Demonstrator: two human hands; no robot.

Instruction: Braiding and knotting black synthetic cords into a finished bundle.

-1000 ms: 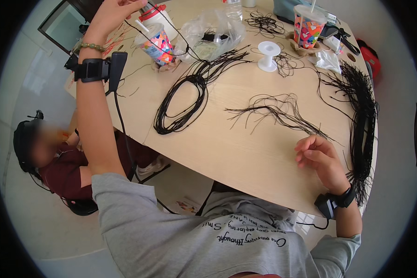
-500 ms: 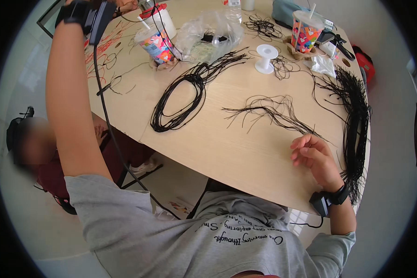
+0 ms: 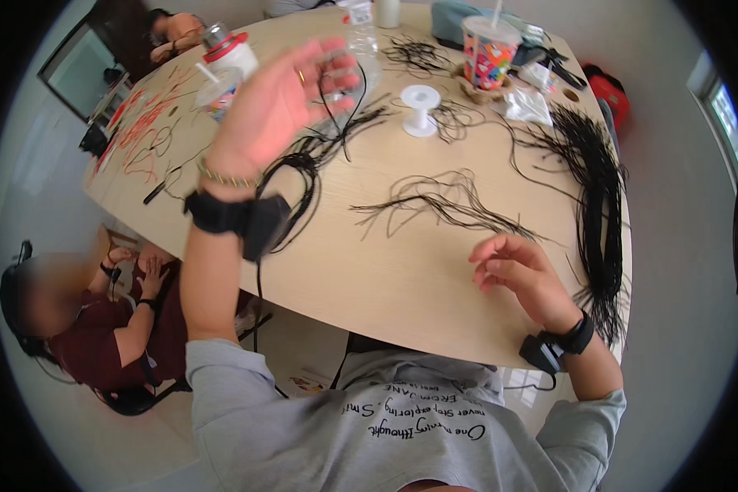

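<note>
My left hand is raised over the far left part of the table, palm showing and fingers spread, so it is open. A thin black cord loops down beside its fingertips; whether the fingers touch it I cannot tell. Below and behind this hand lies a coiled bundle of black cord, partly hidden by my wrist. My right hand hovers or rests at the near right of the table, loosely curled, open and holding nothing. Just beyond it lie loose black cords.
A thick black cord bundle runs along the right edge. Farther back are a white spool, a patterned cup, a plastic bottle and a white packet. Red cords lie far left. A co-worker sits at left.
My left hand has swung from the upper left edge inward over the table, above the coiled bundle. The view has shifted, while my right hand keeps nearly the same pose.
</note>
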